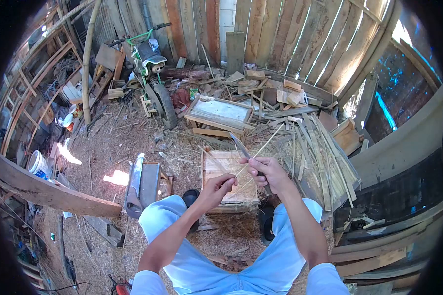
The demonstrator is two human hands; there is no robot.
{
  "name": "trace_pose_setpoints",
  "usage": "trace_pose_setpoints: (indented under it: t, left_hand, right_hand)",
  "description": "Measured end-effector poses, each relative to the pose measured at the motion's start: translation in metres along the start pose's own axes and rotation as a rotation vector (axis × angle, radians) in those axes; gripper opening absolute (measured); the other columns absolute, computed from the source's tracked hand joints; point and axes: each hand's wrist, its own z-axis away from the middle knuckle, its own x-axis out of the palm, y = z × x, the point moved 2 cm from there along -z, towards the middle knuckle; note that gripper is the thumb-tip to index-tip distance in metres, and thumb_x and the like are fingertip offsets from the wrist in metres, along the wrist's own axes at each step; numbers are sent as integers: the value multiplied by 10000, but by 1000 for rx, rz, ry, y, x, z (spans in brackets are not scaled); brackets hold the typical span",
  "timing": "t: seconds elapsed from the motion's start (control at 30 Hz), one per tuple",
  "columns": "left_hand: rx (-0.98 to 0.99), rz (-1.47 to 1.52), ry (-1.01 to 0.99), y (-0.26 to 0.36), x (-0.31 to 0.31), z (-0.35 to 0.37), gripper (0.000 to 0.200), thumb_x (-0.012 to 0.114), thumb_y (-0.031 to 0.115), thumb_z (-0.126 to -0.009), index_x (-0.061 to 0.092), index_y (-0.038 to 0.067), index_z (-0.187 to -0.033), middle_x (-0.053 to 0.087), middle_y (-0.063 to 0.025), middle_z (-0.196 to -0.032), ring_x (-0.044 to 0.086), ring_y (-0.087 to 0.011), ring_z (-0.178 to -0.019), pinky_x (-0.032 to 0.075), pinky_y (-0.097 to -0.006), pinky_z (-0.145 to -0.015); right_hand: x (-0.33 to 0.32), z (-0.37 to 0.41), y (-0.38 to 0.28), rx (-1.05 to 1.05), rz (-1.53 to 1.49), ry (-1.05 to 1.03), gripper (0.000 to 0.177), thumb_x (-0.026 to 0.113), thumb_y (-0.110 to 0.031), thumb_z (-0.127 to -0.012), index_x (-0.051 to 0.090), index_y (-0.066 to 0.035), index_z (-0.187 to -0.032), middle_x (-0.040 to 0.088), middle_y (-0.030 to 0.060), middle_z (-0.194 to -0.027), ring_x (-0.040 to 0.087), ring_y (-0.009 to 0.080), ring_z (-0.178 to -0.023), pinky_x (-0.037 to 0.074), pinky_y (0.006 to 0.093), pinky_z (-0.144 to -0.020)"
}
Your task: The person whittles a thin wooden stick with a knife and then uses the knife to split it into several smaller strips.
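In front of my knees, my right hand (269,173) is wrapped around a knife, its blade (239,145) pointing up and to the left and its dark handle end showing below the fingers. A thin pale strip of wood or bamboo (270,138) slants from between my hands up to the right, passing close to the knife. My left hand (216,191) pinches the lower end of this strip. Under both hands stands a low wooden box or stool (226,199) with a pale top, and shavings lie around its foot.
A handsaw (134,189) rests on a small bench (151,181) to the left. Long thin slats (325,160) are piled at the right. Beyond are a wooden frame box (219,112), scrap wood (285,93) and a motorbike (155,73). Shavings cover the ground.
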Motion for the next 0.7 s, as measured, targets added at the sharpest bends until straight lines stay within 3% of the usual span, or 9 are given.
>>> trace_pose_setpoints:
  t: [0.07, 0.13, 0.2, 0.37, 0.4, 0.47, 0.53, 0.63, 0.7]
  left_hand:
    - [-79, 78, -31, 0, 1, -1, 219, 489, 232, -977, 591, 39, -961, 425, 49, -685, 339, -48, -619, 291, -221, -542]
    - [-43, 49, -39, 2, 1, 1, 228, 487, 258, -979, 581, 52, -951, 391, 64, -665, 317, -37, -591, 268, -211, -515]
    - [-9, 24, -46, 2, 2, 7, 239, 485, 285, -980, 572, 66, -940, 358, 80, -645, 296, -26, -564, 244, -202, -489]
    - [-60, -4, -64, 0, -2, 9, 268, 488, 313, -978, 577, 64, -939, 361, 79, -652, 301, -25, -568, 251, -203, -486]
    - [66, -51, -65, 0, -1, 7, 273, 490, 316, -977, 581, 62, -939, 365, 81, -651, 306, -26, -571, 253, -203, -484]
    - [48, -31, -69, -10, -5, 9, 271, 490, 315, -978, 581, 64, -935, 369, 82, -653, 304, -24, -567, 246, -205, -477]
    - [35, -9, -66, -12, -12, 13, 269, 489, 314, -978, 581, 65, -932, 372, 84, -654, 302, -23, -564, 239, -207, -471]
    - [-45, 55, -50, -5, -32, 11, 251, 488, 300, -980, 570, 67, -934, 355, 86, -645, 283, -22, -545, 222, -198, -463]
    - [-135, 219, -33, -5, -36, 0, 230, 472, 275, -986, 569, 72, -936, 328, 75, -646, 281, -28, -558, 245, -203, -479]
  right_hand:
    - [1, 3, -6, -6, 16, 28, 387, 551, -239, -943, 510, 36, -1212, 438, -64, -659, 337, 2, -458, 258, 156, -391]
    - [-8, 2, -12, -11, 31, 57, 370, 555, -239, -941, 526, 41, -1181, 432, -64, -651, 332, 4, -453, 258, 157, -390]
    - [-42, 5, -27, -239, -29, 299, 295, 543, -217, -949, 591, 50, -1064, 458, -43, -661, 340, 10, -462, 249, 158, -379]
    - [-61, 13, -36, -214, -105, 255, 289, 563, -198, -938, 549, 52, -1081, 452, -25, -684, 357, 19, -477, 253, 156, -377]
    - [-66, 12, -35, -230, -80, 262, 285, 556, -194, -936, 543, 47, -1089, 448, -30, -682, 355, 19, -474, 254, 157, -376]
    - [-94, 10, -38, -254, -57, 265, 283, 550, -190, -934, 538, 41, -1097, 444, -36, -679, 352, 18, -472, 255, 159, -374]
    - [-148, 18, -52, -500, -213, 613, 259, 529, -179, -923, 545, 18, -1089, 450, -44, -670, 353, 12, -460, 253, 167, -364]
    - [-145, 25, -50, -486, -87, 673, 249, 514, -177, -908, 549, -2, -1082, 457, -49, -667, 360, 5, -453, 251, 176, -355]
    - [-81, 26, -47, -341, 73, 579, 255, 532, -195, -916, 561, -16, -1095, 475, -40, -658, 403, 29, -470, 289, 184, -380]
